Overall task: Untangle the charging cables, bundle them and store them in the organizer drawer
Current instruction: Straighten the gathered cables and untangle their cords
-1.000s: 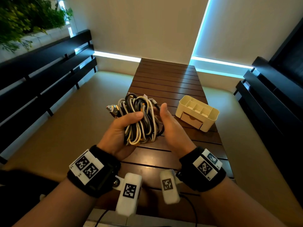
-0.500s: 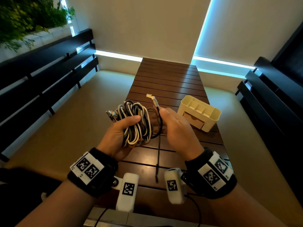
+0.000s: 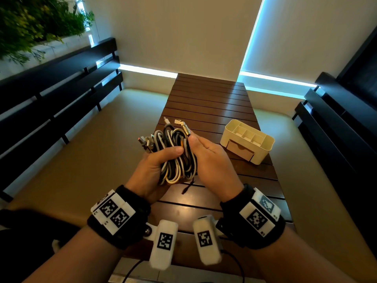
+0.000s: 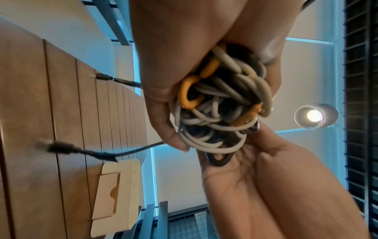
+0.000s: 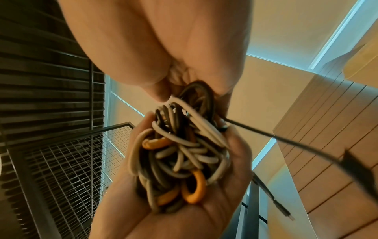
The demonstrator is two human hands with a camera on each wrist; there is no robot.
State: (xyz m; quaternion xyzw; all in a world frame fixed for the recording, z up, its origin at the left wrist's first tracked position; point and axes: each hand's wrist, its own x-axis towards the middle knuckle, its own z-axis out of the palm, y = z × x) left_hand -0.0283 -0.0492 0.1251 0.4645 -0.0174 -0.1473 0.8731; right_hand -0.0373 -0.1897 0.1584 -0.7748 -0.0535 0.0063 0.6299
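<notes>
Cable tangle (image 3: 175,154): a wad of white, grey, black and orange charging cables, held above the counter (image 3: 212,103) between both hands. In the left wrist view (image 4: 220,113) the loops show knotted together, an orange length crossing near the palm; the right wrist view (image 5: 180,155) shows the same knot from the other side.

Left hand (image 3: 151,170): cups the tangle from beneath, thumb laid across its front, fingers (image 4: 174,139) curled round the loops and clamped on them.

Right hand (image 3: 212,160): set against the tangle's right side, palm turned inward. Its fingertips pinch a black cable just below a metal plug (image 3: 182,125) that stands up above the fingers. Further plugs (image 3: 146,141) jut out left of the left thumb.

Loose end (image 3: 186,187): a thin black lead hanging from the bottom of the tangle, below both palms, its tip close over the counter; whether it touches the boards cannot be told. In the left wrist view two black plug ends (image 4: 59,148) trail out toward the counter.

Organizer (image 3: 247,141): cream, open compartments on top, one drawer (image 3: 240,153) in its front face, closed. Stands on the counter to the right of the right hand, apart from the fingers.
</notes>
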